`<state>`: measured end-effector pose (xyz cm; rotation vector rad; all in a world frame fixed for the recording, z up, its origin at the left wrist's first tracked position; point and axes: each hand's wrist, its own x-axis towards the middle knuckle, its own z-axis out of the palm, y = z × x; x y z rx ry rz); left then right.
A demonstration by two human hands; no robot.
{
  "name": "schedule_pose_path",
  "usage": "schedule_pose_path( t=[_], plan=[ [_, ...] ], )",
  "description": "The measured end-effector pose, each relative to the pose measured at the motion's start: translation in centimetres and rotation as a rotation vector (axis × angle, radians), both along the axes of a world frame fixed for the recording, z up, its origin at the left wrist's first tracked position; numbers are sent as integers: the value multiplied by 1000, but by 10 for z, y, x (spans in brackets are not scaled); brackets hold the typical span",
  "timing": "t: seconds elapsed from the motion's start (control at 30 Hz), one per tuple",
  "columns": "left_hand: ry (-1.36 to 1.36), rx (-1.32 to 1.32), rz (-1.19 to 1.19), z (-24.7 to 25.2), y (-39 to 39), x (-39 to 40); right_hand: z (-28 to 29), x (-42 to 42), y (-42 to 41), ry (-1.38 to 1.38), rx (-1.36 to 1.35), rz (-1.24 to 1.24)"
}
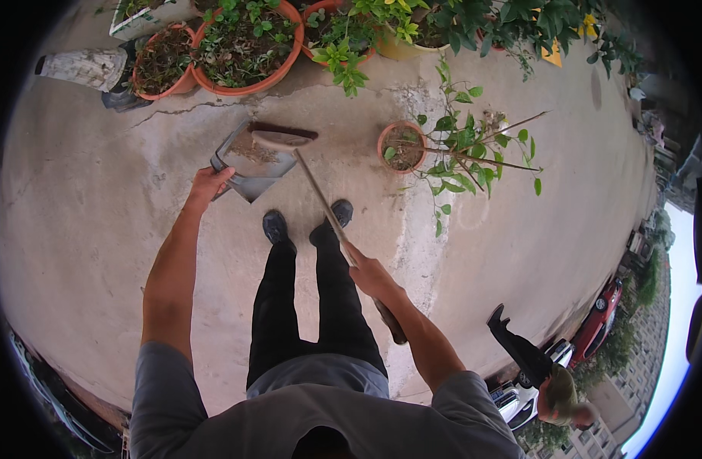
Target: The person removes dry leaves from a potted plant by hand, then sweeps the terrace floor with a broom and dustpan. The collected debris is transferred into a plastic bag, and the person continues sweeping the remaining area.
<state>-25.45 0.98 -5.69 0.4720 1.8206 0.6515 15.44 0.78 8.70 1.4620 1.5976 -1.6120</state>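
My left hand (209, 188) grips the rim of a grey dustpan (265, 186), its thumb lying over the edge. Brown soil or dirt (245, 150) is spread inside the pan. My right hand (374, 278) is closed around the long handle of a broom (323, 201). The broom's head (282, 139), pale on top with dark bristles, lies across the far side of the dustpan. My dark shoes (275, 226) stand on the concrete just below the pan.
Terracotta-coloured pots (242, 86) of plants line the far side. A small pot (401, 166) holding a staked, leafy plant stands right of the broom. A white-grey cylindrical object (84, 69) lies far left. Another person (534, 361) and parked cars (597, 321) are at right.
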Motion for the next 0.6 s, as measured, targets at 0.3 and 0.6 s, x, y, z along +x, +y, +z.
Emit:
schedule_pose_path(
  t=[0.3,0.6],
  plan=[
    [-59,-115,-73,40,21,5,-55,17,21,-85,364,-328],
    [-21,23,-14,4,-8,-1,13,-25,-50,1,-113,-276]
  ],
)
